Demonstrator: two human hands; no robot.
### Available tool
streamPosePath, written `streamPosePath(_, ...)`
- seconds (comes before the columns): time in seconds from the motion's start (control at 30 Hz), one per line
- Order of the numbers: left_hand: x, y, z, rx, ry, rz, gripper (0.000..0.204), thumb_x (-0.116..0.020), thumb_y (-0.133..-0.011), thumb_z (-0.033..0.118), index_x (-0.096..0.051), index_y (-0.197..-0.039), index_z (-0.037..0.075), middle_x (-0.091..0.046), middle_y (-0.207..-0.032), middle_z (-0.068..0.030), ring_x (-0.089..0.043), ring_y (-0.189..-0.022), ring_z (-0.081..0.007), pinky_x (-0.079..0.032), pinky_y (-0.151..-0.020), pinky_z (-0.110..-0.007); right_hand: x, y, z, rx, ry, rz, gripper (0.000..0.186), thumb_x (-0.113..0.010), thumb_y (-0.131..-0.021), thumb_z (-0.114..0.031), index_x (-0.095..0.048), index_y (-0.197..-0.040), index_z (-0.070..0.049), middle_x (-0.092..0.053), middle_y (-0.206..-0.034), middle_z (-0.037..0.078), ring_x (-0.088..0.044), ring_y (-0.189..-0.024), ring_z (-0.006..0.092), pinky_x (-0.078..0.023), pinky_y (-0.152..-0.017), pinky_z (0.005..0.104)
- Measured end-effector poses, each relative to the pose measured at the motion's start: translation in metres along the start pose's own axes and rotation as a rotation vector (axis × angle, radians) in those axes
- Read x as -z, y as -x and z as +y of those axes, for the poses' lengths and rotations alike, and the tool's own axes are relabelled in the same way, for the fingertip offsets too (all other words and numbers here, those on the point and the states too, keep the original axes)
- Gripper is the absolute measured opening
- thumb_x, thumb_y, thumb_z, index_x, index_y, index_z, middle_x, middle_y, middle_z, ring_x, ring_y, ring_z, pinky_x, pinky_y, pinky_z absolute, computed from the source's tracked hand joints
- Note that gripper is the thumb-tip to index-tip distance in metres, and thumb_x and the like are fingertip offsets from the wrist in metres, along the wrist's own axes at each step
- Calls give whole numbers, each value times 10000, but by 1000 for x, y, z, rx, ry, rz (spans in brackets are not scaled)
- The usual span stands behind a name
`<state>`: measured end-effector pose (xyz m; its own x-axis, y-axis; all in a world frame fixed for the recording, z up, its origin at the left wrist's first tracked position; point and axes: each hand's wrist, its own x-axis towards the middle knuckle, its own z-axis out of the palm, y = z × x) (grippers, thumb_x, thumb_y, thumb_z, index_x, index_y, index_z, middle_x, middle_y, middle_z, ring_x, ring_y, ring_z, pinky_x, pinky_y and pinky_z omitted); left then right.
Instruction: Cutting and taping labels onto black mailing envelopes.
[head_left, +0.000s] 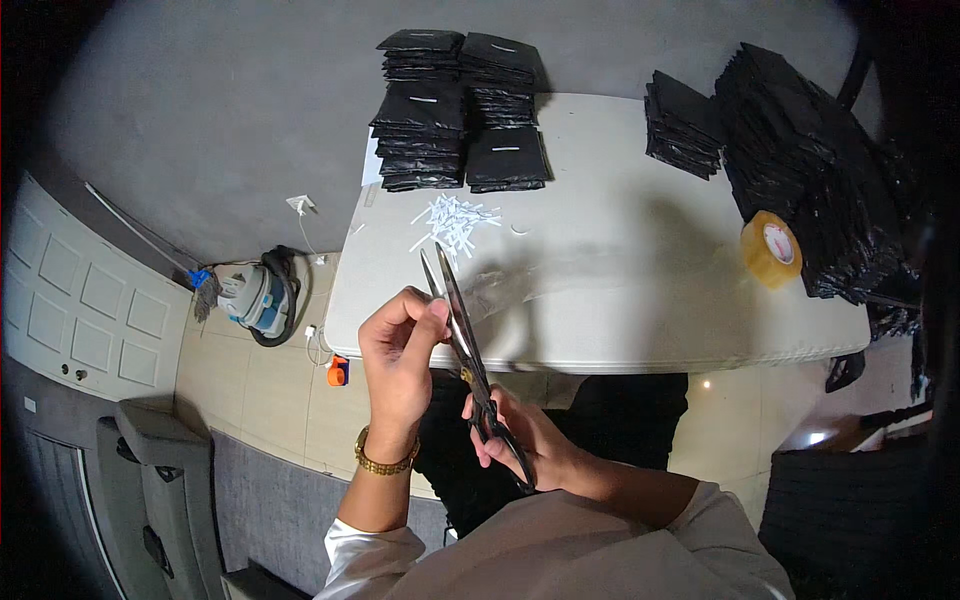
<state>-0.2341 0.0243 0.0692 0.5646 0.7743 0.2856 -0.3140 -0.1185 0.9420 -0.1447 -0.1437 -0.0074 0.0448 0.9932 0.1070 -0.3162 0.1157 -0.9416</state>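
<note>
Scissors (462,340): long, dark-handled, blades slightly parted, held upright over the near edge of the white tabletop (620,290).
Right hand (520,440): closed through the handle loops.
Left hand (398,365): fingertips pinched at the blades; what is pinched cannot be told.
White strips (455,222): scattered just beyond the blade tips.
Black packages (460,110): stacked far left, small white labels on top.
More black packages (800,160): piled far right.
Tape roll (770,250): tan, beside the right pile.

We noted a grey wall (230,100) behind a white table (640,300), and a beige tiled floor (250,390) below. A white panelled door (75,310) stood at left, near a canister vacuum (258,298); lighting was dim.
</note>
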Motion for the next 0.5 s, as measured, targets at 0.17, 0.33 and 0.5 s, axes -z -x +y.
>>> streamPosePath(0.17,-4,-1,1,11,-30,11,269,-679,-1033,28,-610,-773,24,-610,-769,-10,-545,-719,-81,-466,-691,-252,-3,-2,-4,-22,112,36,178,-608,-1084,-111,-481,-1203,-68,-582,-852,27,-621,-670,122,-529,-639,302)
streamPosePath(0.33,-3,-1,-1,20,-27,36,273,-694,-1030,39,-609,-771,25,-608,-767,-12,-553,-723,-85,-479,-683,-259,-3,-5,-8,-66,71,61,154,-591,-1114,-159,-503,-1203,-70,-575,-758,12,-612,-634,120,-525,-606,314)
streamPosePath(0.5,5,0,-7,-57,39,-1,309,-589,-1091,165,-605,-819,18,-602,-797,-49,-582,-741,-132,-531,-717,-307,3,-9,-14,-87,61,88,192,-527,-1144,-236,-517,-1201,-53,-580,-724,34,-608,-603,118,-505,-582,300)
